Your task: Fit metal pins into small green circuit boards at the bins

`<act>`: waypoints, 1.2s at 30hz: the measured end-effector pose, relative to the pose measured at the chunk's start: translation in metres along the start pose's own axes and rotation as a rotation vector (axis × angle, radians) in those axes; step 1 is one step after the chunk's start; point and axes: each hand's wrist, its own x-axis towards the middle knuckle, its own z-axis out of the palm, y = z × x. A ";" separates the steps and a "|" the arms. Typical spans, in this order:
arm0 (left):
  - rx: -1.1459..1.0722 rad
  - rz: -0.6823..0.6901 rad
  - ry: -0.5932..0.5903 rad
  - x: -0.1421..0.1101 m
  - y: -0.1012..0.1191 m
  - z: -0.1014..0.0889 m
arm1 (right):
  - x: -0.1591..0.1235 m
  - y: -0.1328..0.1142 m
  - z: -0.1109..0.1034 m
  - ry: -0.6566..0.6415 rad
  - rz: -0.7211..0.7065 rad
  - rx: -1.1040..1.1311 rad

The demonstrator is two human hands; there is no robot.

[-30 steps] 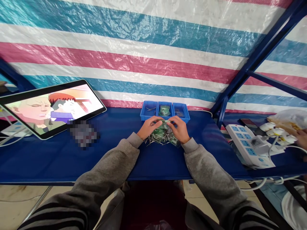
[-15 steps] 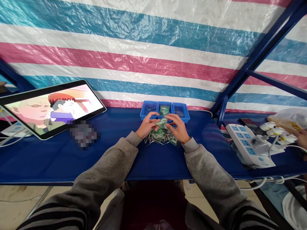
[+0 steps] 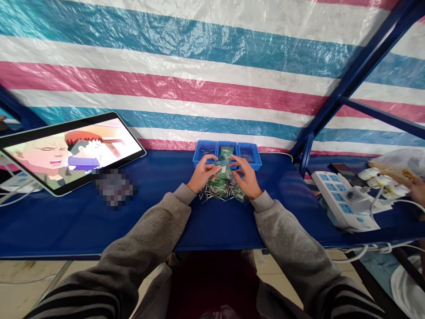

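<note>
My left hand (image 3: 202, 174) is over the left side of a pile, with its thumb and index finger apart. Its thumb tip comes close to a small clear-and-green plastic packet (image 3: 223, 169); I cannot tell whether they touch. On the other side of the packet my right hand (image 3: 247, 178) is open, its fingers spread and curved. Below both hands lies the pile of thin metal pins (image 3: 215, 194) mixed with green-tinted plastic packets (image 3: 219, 183). Just behind the hands stand three joined blue bins (image 3: 203, 147); the middle one holds green packets (image 3: 226, 152).
A tablet (image 3: 73, 153) showing a cartoon leans at the left, beside a pixelated patch. A white power strip (image 3: 341, 201) with plugs and cables lies at the right on the blue table (image 3: 159, 168). Another person's hand (image 3: 417, 190) is at the far right, by a plastic bag (image 3: 398, 164).
The packet that was between both hands' fingertips is now lower, over the pile. My right fingers have drawn away from it, and my left thumb and index finger have parted.
</note>
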 end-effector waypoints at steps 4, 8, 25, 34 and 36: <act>-0.006 -0.060 -0.098 0.001 -0.001 0.001 | 0.002 0.001 -0.001 -0.021 -0.139 -0.110; 0.099 -0.016 -0.060 0.003 -0.003 0.001 | 0.003 0.003 -0.001 0.020 -0.084 -0.191; 0.060 -0.079 -0.047 0.003 -0.004 -0.001 | 0.005 0.000 -0.002 0.001 -0.058 -0.175; -0.002 -0.014 -0.002 0.000 0.005 0.002 | 0.001 -0.002 -0.003 0.007 0.116 -0.003; -0.071 -0.042 0.016 0.001 0.005 0.002 | 0.002 -0.001 -0.004 0.003 0.038 0.028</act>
